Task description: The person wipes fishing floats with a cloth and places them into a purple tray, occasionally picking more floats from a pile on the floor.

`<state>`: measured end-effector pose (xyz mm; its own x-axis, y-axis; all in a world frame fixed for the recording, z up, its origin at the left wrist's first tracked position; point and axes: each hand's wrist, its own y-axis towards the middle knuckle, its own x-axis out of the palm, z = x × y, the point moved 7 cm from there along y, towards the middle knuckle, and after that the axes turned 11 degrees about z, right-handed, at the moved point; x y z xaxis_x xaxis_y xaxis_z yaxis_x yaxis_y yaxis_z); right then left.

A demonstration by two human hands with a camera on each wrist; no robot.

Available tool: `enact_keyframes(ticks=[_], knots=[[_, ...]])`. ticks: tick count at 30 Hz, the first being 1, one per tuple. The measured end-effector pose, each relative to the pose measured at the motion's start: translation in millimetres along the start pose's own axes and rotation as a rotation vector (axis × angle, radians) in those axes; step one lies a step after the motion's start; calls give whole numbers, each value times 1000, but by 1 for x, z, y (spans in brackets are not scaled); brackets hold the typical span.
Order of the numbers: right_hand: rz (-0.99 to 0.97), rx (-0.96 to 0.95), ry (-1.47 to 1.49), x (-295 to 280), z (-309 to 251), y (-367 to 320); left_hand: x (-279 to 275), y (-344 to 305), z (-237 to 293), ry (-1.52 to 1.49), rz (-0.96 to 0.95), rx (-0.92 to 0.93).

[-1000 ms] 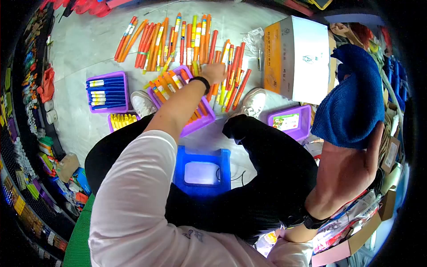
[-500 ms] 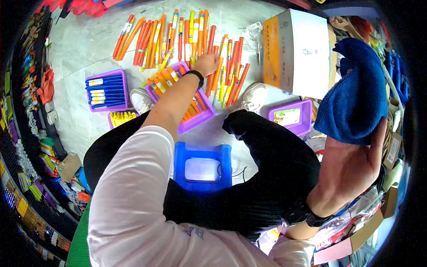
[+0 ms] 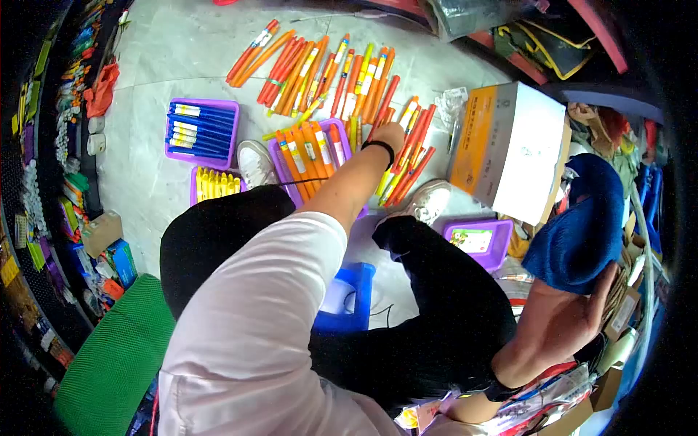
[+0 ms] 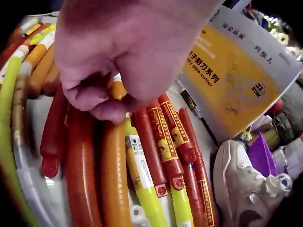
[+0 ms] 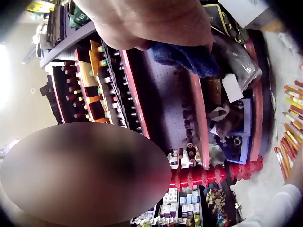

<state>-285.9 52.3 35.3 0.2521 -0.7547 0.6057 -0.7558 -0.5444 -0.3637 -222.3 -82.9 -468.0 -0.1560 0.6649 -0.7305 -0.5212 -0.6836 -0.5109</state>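
My left hand [image 3: 389,136] is down among rows of long plastic tubes on the floor. In the left wrist view its curled fingers are round the upper end of an orange tube [image 4: 116,175]. Beside that lie a dark red tube [image 4: 81,165] and red tubes [image 4: 163,142] with yellow labels. A purple basket [image 3: 275,154] of labelled orange tubes stands just left of this hand. Off to the right, my right hand [image 3: 554,320] holds a blue towel [image 3: 574,243]; the cloth hides its fingers.
Blue-handled pieces [image 3: 200,134] and yellow ones [image 3: 217,184] fill two more purple baskets at the left. A white and orange pipe cutter box [image 3: 509,149] stands at the right, above another purple basket [image 3: 502,251]. A blue stool [image 3: 356,305] is between the legs. Shelves of goods line the left side.
The head view has turned, so the floor things sit further right and lower. My left hand has gone from above the tubes down among them, nearer the right-hand row. The right hand still holds the towel.
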Motion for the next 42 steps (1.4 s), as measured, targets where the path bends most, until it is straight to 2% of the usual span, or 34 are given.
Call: enact_keyframes(ticks=[1,2,5,6,7,9,11,12,13,14,15,16,17,18,19,21,22,23,25,26,29,30,34,37,38,39,41,42], knots=[[-39,-1,-6,2,2,-1,-17,-12,7,-46,-5,-27],[-78,-2,-12,5,3,-2,-33,-24,15,-96,-48,24],[-106,48,6,0,2,-3,-31,-21,18,-213,2,380],[-107,72,13,0,1,-3,-46,-30,19,-229,51,444],[38,-35,-61,0,-3,-3,-72,-40,28,-244,106,511],[-62,37,55,4,-2,-6,-111,-51,28,-364,66,392],[-23,47,102,12,4,-13,-137,-46,16,-497,186,397],[-38,74,133,16,5,-15,-161,-57,13,-517,185,330],[-49,105,160,18,7,-17,-176,-66,7,-705,133,214],[-280,201,311,21,7,-18,-173,-56,-16,-646,174,185],[-329,202,324,23,7,-19,-174,-45,-36,-590,222,162],[-378,204,336,26,7,-20,-208,-87,-27,-591,203,138],[-298,151,305,26,4,-20,-208,-91,-43,-573,340,188],[-91,-26,121,31,1,-24,-186,-85,-71,-576,337,146],[-172,3,152,37,3,-26,-174,-80,-92,-579,331,104],[-164,-56,87,45,8,-29,-173,-121,-93,-574,183,-47],[-109,-66,61,50,11,-36,-154,-119,-111,-503,158,-78],[-133,-34,96,52,15,-36,-131,-117,-128,-433,129,-108],[-121,-25,38,54,20,-38,-116,-136,-124,-523,82,-110],[-138,-18,48,53,21,-38,-112,-142,-118,-427,0,-85],[-178,-4,69,53,23,-35,-84,-149,-124,-605,-14,-144],[-179,-14,72,52,23,-33,-78,-148,-128,-534,29,-158],[-186,20,104,55,28,-29,-66,-149,-136,-441,-66,-281],[-227,81,184,57,33,-27,-73,-154,-127,-542,-118,-286],[-217,78,167,56,33,-26,-65,-147,-135,-558,-54,-277],[-209,74,154,56,32,-24,-70,-142,-132,-422,-86,-174],[-158,43,121,57,33,-25,-99,-135,-123,-239,188,81],[-115,13,93,58,32,-26,-121,-136,-116,-230,193,49]])
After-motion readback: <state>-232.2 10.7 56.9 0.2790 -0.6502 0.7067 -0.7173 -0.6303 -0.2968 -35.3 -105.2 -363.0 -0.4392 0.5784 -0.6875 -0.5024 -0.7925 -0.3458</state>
